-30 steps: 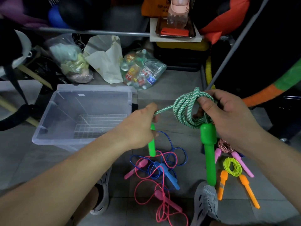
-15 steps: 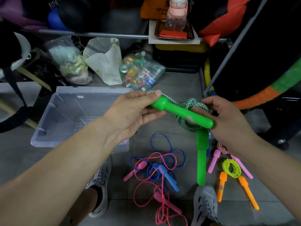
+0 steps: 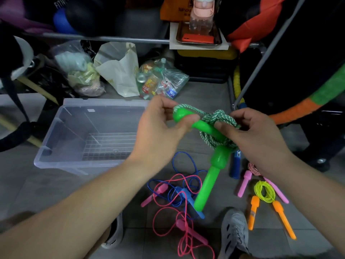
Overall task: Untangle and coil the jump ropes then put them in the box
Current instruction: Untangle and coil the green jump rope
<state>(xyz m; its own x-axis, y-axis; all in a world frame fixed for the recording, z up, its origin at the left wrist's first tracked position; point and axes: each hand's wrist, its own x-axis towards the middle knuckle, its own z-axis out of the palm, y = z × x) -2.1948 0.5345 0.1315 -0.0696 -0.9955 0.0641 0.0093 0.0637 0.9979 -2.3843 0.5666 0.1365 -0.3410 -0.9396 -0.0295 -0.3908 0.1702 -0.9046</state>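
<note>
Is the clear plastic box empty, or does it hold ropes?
Empty: the clear plastic box shows only its bare gridded bottom; no rope lies inside.

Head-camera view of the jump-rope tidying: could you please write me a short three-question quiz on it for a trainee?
1. True or false: the clear plastic storage box already holds a coiled rope.
2. What does the left hand grip? A) an orange plastic handle B) a green plastic handle of the green-and-white braided rope C) a bare pink cord
3. Fill in: on the floor, the thin blue cord rope lies tangled with the thin ___ cord rope.
Key: 1 false, the box is empty. 2 B. 3 pink, the pink cord rope.
</note>
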